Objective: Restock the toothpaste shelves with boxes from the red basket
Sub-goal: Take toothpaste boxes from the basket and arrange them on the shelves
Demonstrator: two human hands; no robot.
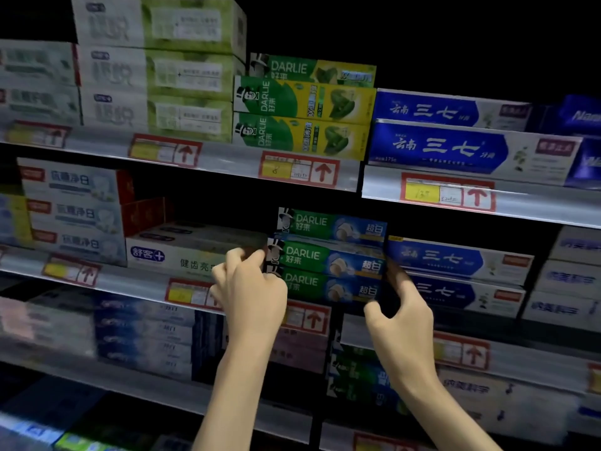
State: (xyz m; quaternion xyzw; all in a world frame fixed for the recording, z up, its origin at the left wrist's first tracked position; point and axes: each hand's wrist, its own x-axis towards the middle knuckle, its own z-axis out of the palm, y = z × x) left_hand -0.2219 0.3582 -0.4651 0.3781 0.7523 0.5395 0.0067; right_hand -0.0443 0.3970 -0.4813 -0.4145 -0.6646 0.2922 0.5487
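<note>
A stack of three green-and-blue Darlie toothpaste boxes [328,258] stands on the middle shelf [136,283]. My left hand [250,288] grips the left ends of the lower two boxes with curled fingers. At the right ends of those same boxes, my right hand [401,307] holds them between thumb and fingers. The red basket is out of view.
White toothpaste boxes [182,252] lie left of the stack and blue-and-white boxes [455,265] right of it. The shelf above holds green-and-yellow Darlie boxes [302,112] and more blue ones [468,148]. Price tags with red arrows [299,170] line the shelf edges. Lower shelves carry further boxes.
</note>
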